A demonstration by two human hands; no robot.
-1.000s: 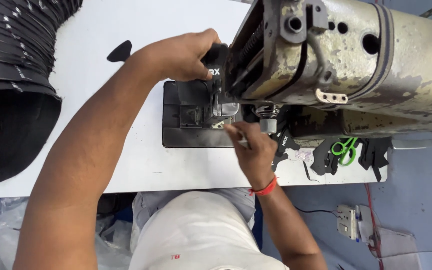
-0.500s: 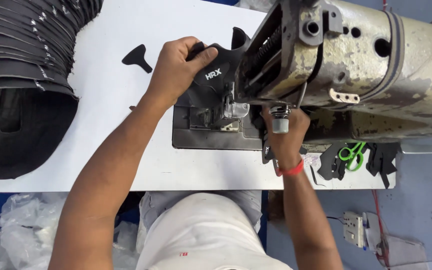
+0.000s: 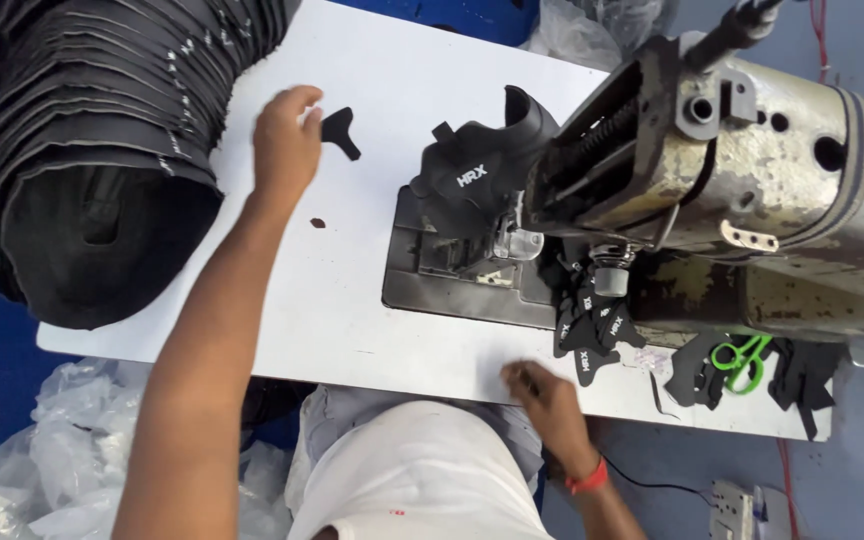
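Note:
My left hand [image 3: 284, 142] reaches out over the white table [image 3: 382, 90], its fingertips at a small flat black cut piece [image 3: 340, 130]. Whether it grips the piece I cannot tell. My right hand [image 3: 542, 390] rests low at the table's near edge with fingers curled, holding nothing I can see. A black shoe upper [image 3: 477, 170] sits under the head of the worn sewing machine [image 3: 752, 180], untouched by either hand. A fan of small black printed pieces [image 3: 592, 330] lies just past my right hand.
A large nested stack of black shoe uppers [image 3: 102, 150] fills the table's left side. Green-handled snips [image 3: 742, 358] and more black cut pieces [image 3: 802, 380] lie at the right front. Clear plastic bags [image 3: 22, 460] sit on the floor at the left.
My left hand let go of the shoe upper and moved left to the small black piece. My right hand dropped from the needle area down to the table's near edge.

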